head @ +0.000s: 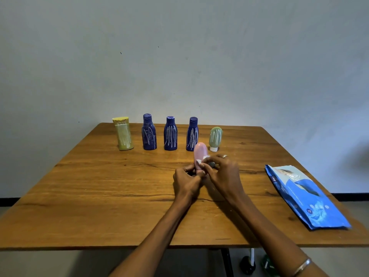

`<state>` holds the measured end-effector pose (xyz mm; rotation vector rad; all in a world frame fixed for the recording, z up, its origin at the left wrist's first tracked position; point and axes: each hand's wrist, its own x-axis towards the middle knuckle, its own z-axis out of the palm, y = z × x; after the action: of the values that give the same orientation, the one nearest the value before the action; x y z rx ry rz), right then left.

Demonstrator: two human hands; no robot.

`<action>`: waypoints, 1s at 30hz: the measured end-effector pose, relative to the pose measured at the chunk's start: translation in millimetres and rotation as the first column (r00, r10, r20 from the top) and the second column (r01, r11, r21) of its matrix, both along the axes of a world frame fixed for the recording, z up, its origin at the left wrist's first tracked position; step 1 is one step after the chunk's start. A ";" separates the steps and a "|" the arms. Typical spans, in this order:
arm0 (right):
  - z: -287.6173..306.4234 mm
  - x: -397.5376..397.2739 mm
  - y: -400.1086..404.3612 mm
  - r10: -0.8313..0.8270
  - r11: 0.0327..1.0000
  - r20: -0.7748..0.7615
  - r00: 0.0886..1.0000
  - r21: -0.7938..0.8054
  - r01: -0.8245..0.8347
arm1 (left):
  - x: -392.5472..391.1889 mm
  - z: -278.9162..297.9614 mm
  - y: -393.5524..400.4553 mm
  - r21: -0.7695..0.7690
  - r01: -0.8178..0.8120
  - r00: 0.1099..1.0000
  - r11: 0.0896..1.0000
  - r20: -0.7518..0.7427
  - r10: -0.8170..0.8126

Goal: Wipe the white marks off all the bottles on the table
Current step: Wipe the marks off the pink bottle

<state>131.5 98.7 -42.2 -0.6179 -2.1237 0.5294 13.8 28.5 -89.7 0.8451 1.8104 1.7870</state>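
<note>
My left hand [186, 181] grips the lower end of a pink bottle [200, 153] held upright over the middle of the wooden table [99, 196]. My right hand [221, 171] pinches a small white wipe [201, 159] against the bottle's side. Behind, in a row near the table's far edge, stand a yellow-green bottle [124, 134], three blue bottles [149, 132] [170, 134] [192, 134] and a small pale green tube [215, 137] on its white cap. All five carry white scribbled marks.
A blue pack of wipes [305, 196] lies flat at the table's right edge. A plain wall rises right behind the table. Under the front edge a dark table leg [226, 260] and some dark and green objects [257, 264] show on the floor.
</note>
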 end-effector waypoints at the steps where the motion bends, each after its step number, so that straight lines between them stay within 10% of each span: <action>1: -2.6 3.4 -1.2 0.008 1.000 0.012 1.000 -0.016 -0.008 | -1.2 -0.9 1.4 -0.004 -0.004 1.000 1.000 -0.006 0.004; 12: 32.6 -17.7 22.0 -0.116 0.991 -0.223 0.968 -0.092 0.097 | 9.6 7.2 -2.2 0.031 0.025 0.998 0.999 0.062 -0.027; 22: 3.8 -11.9 4.3 -0.092 0.995 -0.133 0.987 -0.038 0.088 | 8.4 13.2 -4.9 0.010 0.018 0.997 1.000 0.073 -0.018; 30: -16.0 11.8 -11.7 0.039 0.912 -0.187 0.982 -0.394 -0.111 | 5.5 14.6 -3.8 0.042 -0.049 0.987 0.998 0.157 0.042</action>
<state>143.3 86.9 -58.2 -0.6892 -1.8869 1.0456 19.3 24.8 -75.2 0.6655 1.7078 1.8740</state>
